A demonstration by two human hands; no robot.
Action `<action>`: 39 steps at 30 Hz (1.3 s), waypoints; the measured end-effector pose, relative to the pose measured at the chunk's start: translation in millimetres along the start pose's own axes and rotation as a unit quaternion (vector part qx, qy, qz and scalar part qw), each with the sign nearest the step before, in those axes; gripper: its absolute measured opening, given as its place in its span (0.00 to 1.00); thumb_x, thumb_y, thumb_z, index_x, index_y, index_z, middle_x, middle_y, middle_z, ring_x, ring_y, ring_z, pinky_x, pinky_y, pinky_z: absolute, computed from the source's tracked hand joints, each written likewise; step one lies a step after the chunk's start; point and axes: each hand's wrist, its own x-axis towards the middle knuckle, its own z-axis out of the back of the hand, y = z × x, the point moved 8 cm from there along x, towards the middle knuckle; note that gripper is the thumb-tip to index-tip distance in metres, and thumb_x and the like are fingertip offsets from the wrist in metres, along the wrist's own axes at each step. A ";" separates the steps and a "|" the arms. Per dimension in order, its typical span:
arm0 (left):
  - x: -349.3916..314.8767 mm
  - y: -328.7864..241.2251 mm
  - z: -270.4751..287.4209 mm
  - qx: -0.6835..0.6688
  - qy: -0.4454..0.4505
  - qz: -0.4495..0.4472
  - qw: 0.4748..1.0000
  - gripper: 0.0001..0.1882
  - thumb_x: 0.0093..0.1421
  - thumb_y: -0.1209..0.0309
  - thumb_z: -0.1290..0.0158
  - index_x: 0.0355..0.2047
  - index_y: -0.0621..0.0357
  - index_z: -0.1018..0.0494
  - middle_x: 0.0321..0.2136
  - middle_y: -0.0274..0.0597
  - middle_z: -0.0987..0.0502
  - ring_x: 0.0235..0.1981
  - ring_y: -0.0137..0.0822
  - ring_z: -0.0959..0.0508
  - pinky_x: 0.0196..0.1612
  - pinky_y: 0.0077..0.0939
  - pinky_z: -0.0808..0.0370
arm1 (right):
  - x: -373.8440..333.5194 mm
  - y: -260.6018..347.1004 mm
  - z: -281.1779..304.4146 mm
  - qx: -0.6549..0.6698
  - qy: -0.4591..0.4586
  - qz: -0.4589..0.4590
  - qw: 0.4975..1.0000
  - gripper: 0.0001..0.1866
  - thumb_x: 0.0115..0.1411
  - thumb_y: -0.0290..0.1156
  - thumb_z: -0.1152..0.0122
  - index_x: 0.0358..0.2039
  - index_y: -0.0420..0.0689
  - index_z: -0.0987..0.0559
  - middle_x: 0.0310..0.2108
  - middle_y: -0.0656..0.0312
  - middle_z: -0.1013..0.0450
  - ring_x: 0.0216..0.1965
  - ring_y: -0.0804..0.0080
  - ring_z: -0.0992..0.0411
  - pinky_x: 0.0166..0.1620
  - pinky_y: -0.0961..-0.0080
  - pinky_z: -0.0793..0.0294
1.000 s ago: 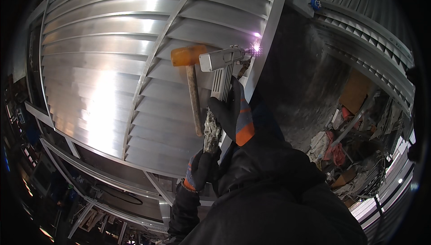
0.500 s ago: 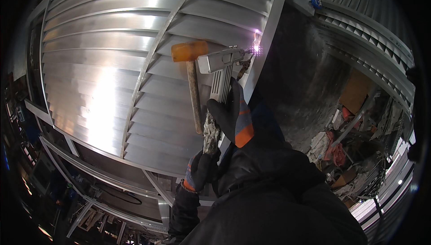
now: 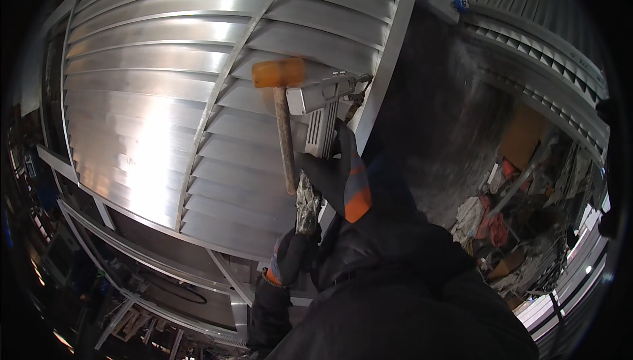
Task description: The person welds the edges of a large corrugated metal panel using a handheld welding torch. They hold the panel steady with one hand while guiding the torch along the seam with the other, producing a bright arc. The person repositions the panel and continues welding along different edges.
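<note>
A grey welding gun [image 3: 322,106] is gripped by my right hand [image 3: 339,179], in a dark glove with an orange and grey cuff. Its nozzle points at the right frame bar [image 3: 389,63] of a louvred metal panel [image 3: 250,122]; no light shows at the tip. Beneath the handle runs a bundle in crinkled greyish wrap [image 3: 307,205]. My left hand [image 3: 295,254], gloved alike, is closed around the bundle's lower end; its fingers are partly hidden. Just left of the gun, a mallet [image 3: 278,73] with an orange head and wooden handle lies on the slats.
Another slatted metal piece [image 3: 537,63] stands at the upper right, with a blue round object [image 3: 461,2] on its edge. Cloths and scraps [image 3: 484,221] are heaped on the right. Metal rails of a stand [image 3: 151,281] support the panel at lower left.
The bright purple-white glow and sparks at the nozzle are gone. My hands and the welding gun have shifted very slightly left.
</note>
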 end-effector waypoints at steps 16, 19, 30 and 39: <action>164.0 -15.8 97.2 0.336 -0.483 -0.312 0.746 0.22 0.59 0.66 0.37 0.52 0.57 0.26 0.39 0.55 0.24 0.44 0.59 0.25 0.46 0.53 0.28 | -53.6 -0.4 23.8 -0.145 0.087 0.153 0.974 0.51 0.49 0.28 0.22 0.69 0.34 0.42 0.54 0.51 0.29 0.53 0.62 0.27 0.50 0.66 0.21; 149.9 -32.4 132.1 0.310 -0.533 -0.283 0.735 0.21 0.61 0.69 0.39 0.53 0.59 0.27 0.38 0.55 0.25 0.42 0.61 0.25 0.45 0.53 0.27 | -53.3 -2.6 26.1 -0.155 0.087 0.158 0.971 0.49 0.51 0.27 0.23 0.69 0.34 0.42 0.53 0.51 0.29 0.51 0.61 0.27 0.49 0.65 0.20; 79.2 20.8 82.9 0.078 -0.317 -0.257 0.909 0.23 0.72 0.67 0.50 0.63 0.65 0.33 0.55 0.51 0.24 0.56 0.45 0.24 0.62 0.39 0.29 | -25.9 -2.6 11.3 -0.008 0.123 0.061 0.990 0.46 0.55 0.25 0.28 0.71 0.39 0.43 0.52 0.54 0.28 0.50 0.66 0.26 0.50 0.68 0.22; 29.5 80.6 -55.4 0.029 -0.140 -0.260 0.955 0.25 0.67 0.67 0.45 0.63 0.64 0.32 0.52 0.47 0.22 0.54 0.38 0.23 0.58 0.33 0.28 | -37.2 31.0 25.4 -0.115 0.060 0.115 0.985 0.41 0.55 0.26 0.30 0.67 0.39 0.40 0.46 0.55 0.27 0.40 0.69 0.25 0.41 0.69 0.20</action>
